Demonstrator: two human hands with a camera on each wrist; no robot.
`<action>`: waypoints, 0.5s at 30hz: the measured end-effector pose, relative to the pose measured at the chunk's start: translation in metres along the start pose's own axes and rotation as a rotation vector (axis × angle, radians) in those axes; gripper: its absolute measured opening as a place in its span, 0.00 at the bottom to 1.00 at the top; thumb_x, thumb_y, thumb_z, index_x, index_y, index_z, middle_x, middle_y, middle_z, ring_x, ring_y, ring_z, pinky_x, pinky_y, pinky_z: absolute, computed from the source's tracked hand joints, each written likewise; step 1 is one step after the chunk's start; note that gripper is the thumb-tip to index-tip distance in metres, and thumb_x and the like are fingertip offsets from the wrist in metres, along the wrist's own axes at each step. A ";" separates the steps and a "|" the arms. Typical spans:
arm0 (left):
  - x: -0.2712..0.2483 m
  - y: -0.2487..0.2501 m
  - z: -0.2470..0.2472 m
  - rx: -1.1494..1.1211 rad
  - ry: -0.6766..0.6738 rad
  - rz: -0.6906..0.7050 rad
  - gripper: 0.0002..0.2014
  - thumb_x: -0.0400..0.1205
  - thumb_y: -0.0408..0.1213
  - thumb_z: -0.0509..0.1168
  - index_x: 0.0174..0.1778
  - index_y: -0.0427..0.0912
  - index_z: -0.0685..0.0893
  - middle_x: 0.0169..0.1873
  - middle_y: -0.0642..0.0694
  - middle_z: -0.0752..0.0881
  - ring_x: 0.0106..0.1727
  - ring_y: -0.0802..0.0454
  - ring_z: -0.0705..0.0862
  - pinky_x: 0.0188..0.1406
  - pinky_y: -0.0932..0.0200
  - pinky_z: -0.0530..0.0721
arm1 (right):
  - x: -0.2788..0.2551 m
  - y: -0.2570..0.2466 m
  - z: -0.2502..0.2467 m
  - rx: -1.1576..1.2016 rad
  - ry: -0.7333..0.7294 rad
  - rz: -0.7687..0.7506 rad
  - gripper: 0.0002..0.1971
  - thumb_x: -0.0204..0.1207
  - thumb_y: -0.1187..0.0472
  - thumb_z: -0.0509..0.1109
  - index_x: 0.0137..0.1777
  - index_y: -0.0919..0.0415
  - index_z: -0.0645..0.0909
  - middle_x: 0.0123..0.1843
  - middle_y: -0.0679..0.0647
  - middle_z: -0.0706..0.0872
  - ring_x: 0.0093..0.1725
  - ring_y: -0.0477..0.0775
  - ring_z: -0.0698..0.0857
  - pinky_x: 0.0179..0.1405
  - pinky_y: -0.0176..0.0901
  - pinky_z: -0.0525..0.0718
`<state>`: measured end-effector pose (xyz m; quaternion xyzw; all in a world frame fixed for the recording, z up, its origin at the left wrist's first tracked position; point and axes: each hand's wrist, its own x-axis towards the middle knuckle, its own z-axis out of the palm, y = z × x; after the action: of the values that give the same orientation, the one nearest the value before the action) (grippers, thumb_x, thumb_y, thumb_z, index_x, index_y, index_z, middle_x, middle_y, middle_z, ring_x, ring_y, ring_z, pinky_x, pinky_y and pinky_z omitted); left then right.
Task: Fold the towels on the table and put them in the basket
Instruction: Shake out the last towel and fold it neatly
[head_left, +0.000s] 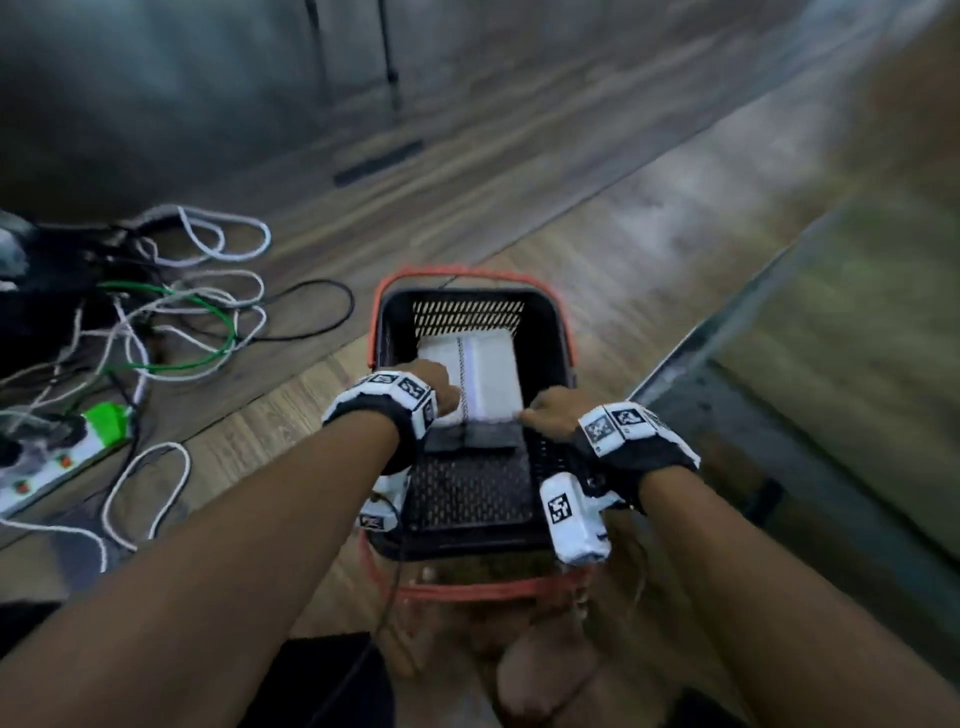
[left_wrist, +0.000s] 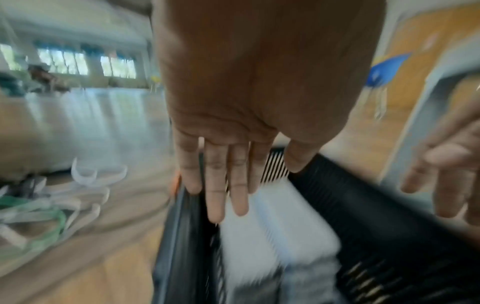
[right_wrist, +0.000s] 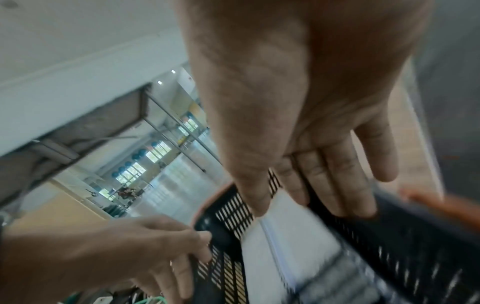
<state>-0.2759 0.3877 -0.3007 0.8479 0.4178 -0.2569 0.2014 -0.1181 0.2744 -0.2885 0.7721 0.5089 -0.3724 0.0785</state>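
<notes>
1. The left hand (head_left: 434, 387) reaches down into the basket (head_left: 545, 332), fingers (left_wrist: 215, 197) straight and close together, gripping nothing; it hangs just over the left edge of the towel (head_left: 488, 379).
2. The right hand (head_left: 553, 415) hovers at the towel's near right corner, fingers (right_wrist: 337, 185) extended and relaxed, holding nothing; whether it touches the cloth I cannot tell.
3. The towel lies folded flat inside the basket, a white rectangle with a dark stitched line and a pale stripe running along it, resting on a darker folded piece (head_left: 472, 441).
4. The basket is black slatted plastic with orange handles, standing on the wooden floor (head_left: 519, 171).
5. Tangled cables (head_left: 197, 322) lie left of it.
</notes>
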 end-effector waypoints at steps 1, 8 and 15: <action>-0.024 0.005 -0.018 0.004 0.024 0.023 0.25 0.86 0.50 0.52 0.60 0.30 0.79 0.63 0.31 0.80 0.60 0.37 0.80 0.53 0.52 0.76 | -0.030 0.003 -0.014 -0.024 0.028 -0.011 0.22 0.80 0.45 0.60 0.43 0.66 0.81 0.50 0.66 0.85 0.53 0.64 0.85 0.43 0.45 0.75; -0.191 0.096 -0.147 -0.039 0.407 0.263 0.18 0.84 0.45 0.56 0.56 0.35 0.83 0.59 0.34 0.84 0.60 0.38 0.82 0.49 0.58 0.71 | -0.260 0.048 -0.114 -0.094 0.322 0.108 0.24 0.80 0.48 0.61 0.55 0.73 0.82 0.58 0.71 0.84 0.56 0.67 0.84 0.57 0.54 0.80; -0.294 0.222 -0.212 0.057 0.654 0.585 0.21 0.84 0.51 0.55 0.43 0.37 0.82 0.39 0.40 0.85 0.41 0.42 0.82 0.35 0.55 0.72 | -0.452 0.101 -0.158 0.046 0.672 0.173 0.17 0.82 0.54 0.62 0.59 0.65 0.83 0.57 0.60 0.87 0.44 0.50 0.80 0.39 0.37 0.72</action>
<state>-0.1920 0.2010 0.0717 0.9724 0.1947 0.0812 0.0992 -0.0475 -0.0224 0.0934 0.8934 0.4306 -0.1007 -0.0795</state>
